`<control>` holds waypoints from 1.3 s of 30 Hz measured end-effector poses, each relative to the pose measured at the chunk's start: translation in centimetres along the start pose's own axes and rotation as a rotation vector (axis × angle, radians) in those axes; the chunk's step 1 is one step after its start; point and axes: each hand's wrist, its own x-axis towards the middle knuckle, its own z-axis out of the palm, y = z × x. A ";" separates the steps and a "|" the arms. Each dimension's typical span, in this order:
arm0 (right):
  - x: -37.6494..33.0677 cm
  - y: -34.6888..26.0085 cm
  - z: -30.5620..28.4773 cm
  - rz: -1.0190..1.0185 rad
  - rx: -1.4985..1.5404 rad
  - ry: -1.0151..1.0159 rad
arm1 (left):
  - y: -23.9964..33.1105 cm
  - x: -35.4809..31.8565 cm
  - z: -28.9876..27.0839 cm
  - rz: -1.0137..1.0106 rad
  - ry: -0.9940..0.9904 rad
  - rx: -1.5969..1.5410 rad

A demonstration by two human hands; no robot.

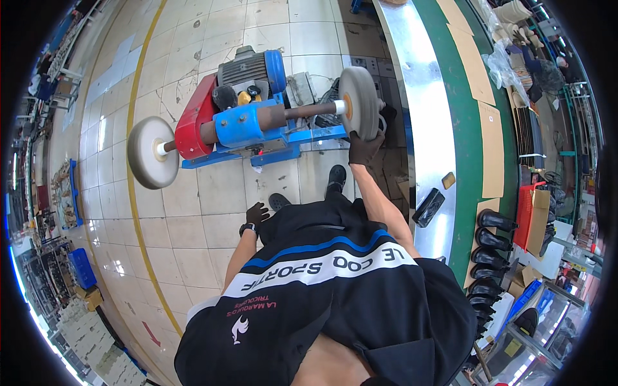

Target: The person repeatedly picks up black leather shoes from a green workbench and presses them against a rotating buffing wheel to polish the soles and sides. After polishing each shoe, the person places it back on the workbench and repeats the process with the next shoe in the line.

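My right hand [365,149], in a dark glove, is at the lower edge of the right grey polishing wheel [359,96]. Its thumb and fingers lie on either side of the rim, and part of the fingers is hidden behind it. My left hand [257,213], also in a dark glove, hangs beside my thigh with nothing in it, its fingers apart. Both wheels belong to a floor machine with a blue bearing housing [238,125], a red belt guard [196,119] and a grey motor [243,68]. The left polishing wheel [145,154] is away from both hands.
To the right runs a long bench with a metal edge [432,122] and green top [468,180]. A black block [428,207] and a small tan piece [449,180] lie on the metal. Several black shoes [494,239] stand along the bench. A yellow line [133,186] crosses the tiled floor.
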 end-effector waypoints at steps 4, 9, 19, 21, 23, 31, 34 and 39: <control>-0.3 0.3 -0.1 -0.008 0.016 0.010 | 0.2 0.2 0.2 -0.025 0.002 -0.010; -0.2 0.3 0.0 -0.006 0.031 -0.002 | -0.1 0.3 0.0 0.026 -0.032 0.029; -0.2 2.4 -0.2 0.066 -0.124 -0.110 | 0.1 0.3 0.3 0.079 -0.061 0.055; -0.4 2.6 -0.3 0.076 -0.160 -0.109 | 0.1 0.2 0.1 0.034 -0.061 0.013; -0.2 2.9 -0.1 0.039 -0.149 -0.117 | 0.1 0.0 0.0 0.016 -0.051 -0.003; -0.2 3.4 0.5 -0.015 -0.064 -0.105 | 0.1 0.1 0.2 -0.011 0.027 -0.045; 0.0 3.8 0.4 -0.018 -0.053 -0.065 | 0.1 0.9 0.6 -0.014 -0.001 -0.043; -0.2 4.5 2.3 0.048 -0.016 -0.115 | -2.3 6.4 -4.7 0.741 -0.089 1.016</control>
